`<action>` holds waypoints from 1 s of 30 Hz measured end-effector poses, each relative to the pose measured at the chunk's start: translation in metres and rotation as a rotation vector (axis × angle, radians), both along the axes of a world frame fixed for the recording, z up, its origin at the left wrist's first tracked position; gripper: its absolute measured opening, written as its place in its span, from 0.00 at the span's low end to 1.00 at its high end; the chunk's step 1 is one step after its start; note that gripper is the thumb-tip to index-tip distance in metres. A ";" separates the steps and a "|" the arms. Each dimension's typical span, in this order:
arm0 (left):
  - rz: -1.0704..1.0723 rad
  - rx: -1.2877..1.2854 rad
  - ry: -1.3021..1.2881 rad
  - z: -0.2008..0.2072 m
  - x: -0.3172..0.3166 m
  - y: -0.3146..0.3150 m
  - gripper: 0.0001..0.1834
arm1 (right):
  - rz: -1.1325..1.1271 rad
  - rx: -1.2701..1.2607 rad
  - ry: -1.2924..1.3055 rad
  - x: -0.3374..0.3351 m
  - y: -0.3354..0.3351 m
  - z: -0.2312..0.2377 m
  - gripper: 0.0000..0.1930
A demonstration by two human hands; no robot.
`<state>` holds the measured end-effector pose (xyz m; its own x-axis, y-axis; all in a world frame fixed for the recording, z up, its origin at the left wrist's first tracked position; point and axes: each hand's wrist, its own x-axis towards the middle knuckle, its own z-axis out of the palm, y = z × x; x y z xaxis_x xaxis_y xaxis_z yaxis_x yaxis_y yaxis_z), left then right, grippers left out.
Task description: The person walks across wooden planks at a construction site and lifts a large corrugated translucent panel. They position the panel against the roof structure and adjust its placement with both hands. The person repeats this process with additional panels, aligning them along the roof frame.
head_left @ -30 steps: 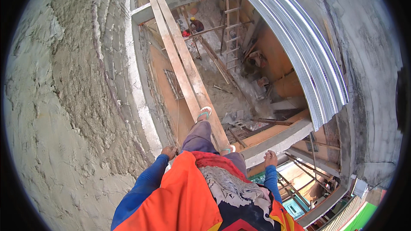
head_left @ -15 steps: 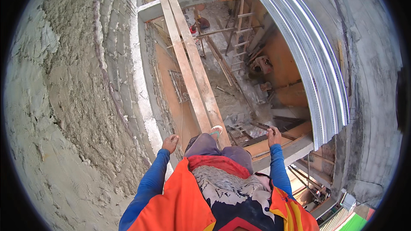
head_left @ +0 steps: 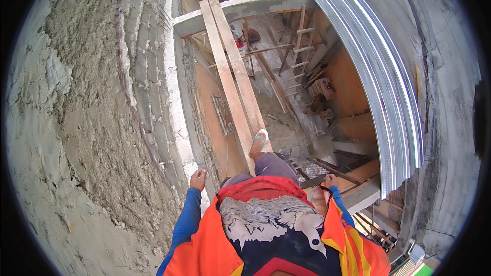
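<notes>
While two long tan wooden planks (head_left: 229, 84) run lengthwise off ahead, the bare left hand (head_left: 198, 179), loosely curled closed, hangs nearer. Bare right hand's (head_left: 331, 180) grip? Can't tell.

Rough cem. wall (head_left: 97, 122), dusty flr (head_left: 284, 134)

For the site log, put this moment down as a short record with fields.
Left hand: loosely curled, nothing seen in it, near the white-topped ledge
Right hand: curled, nothing seen in it
Footing: one sandalled foot visible, on wooden planks
Left side: rough wall
Right side: corrugated metal sheets
Below: ladder, person
</notes>
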<state>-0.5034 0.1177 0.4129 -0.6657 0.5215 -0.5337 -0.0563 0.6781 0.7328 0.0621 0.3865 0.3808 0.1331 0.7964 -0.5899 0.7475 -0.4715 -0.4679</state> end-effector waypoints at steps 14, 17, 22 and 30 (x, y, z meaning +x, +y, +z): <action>-0.205 -0.271 0.107 -0.081 -0.143 0.039 0.18 | 0.157 0.411 0.371 -0.344 0.325 0.095 0.12; -0.303 -0.354 -0.050 -0.088 -0.163 0.094 0.19 | 0.101 0.392 0.394 -0.387 0.374 0.102 0.12; -0.411 -0.344 -0.068 -0.089 -0.264 0.215 0.20 | 0.025 0.397 0.396 -0.451 0.435 0.061 0.12; -0.177 -0.002 0.045 0.024 -0.491 0.492 0.20 | -0.037 0.330 0.208 -0.506 0.489 0.025 0.10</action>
<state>-0.9939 0.6101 0.4366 -0.5867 0.6315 -0.5069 0.0964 0.6759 0.7306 -0.4434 0.8759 0.4055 0.0699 0.9448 -0.3200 0.6059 -0.2950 -0.7388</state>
